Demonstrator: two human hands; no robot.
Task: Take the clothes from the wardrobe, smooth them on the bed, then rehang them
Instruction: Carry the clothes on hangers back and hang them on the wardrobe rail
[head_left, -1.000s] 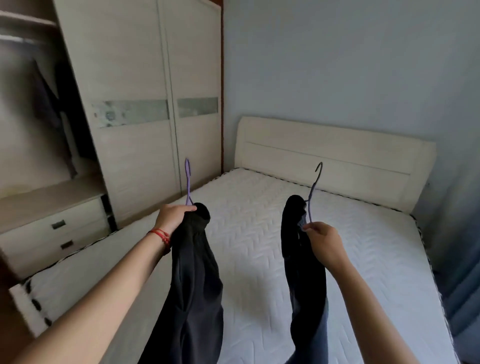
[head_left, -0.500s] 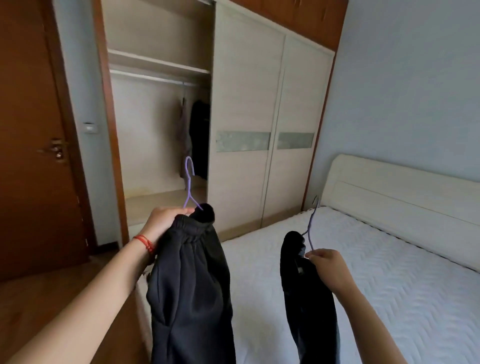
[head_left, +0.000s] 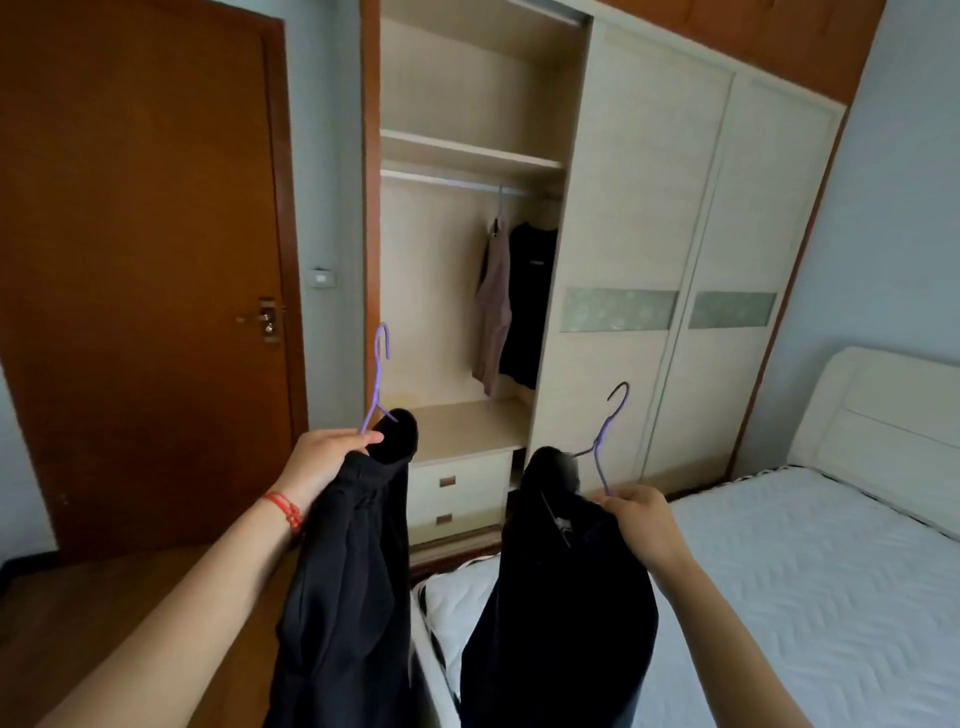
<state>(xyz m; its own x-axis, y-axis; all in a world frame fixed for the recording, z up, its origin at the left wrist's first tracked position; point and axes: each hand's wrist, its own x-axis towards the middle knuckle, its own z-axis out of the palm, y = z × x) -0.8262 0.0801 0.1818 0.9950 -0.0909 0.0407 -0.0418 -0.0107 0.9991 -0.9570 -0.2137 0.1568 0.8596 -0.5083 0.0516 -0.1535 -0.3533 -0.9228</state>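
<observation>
My left hand (head_left: 324, 460) grips a purple wire hanger (head_left: 379, 379) with a black garment (head_left: 348, 582) draped over it. My right hand (head_left: 636, 519) pinches a second purple hanger (head_left: 605, 441) carrying another dark garment (head_left: 561, 597). Both garments hang down in front of me, above the bed's corner. Ahead, the open wardrobe (head_left: 467, 156) shows its rail (head_left: 447, 179) with a pinkish garment (head_left: 493, 306) and a black one (head_left: 530, 306) hanging at the right end.
The white bed (head_left: 810, 582) lies to my right with its headboard (head_left: 883, 415) against the blue wall. Two drawers (head_left: 457, 499) sit under the wardrobe's open bay. Sliding doors (head_left: 675, 260) cover the rest. A brown room door (head_left: 140, 270) stands at left.
My view has swung left from the bed toward the open wardrobe, which now fills the middle of the frame. Both hands keep holding their hangers with the garments on them.
</observation>
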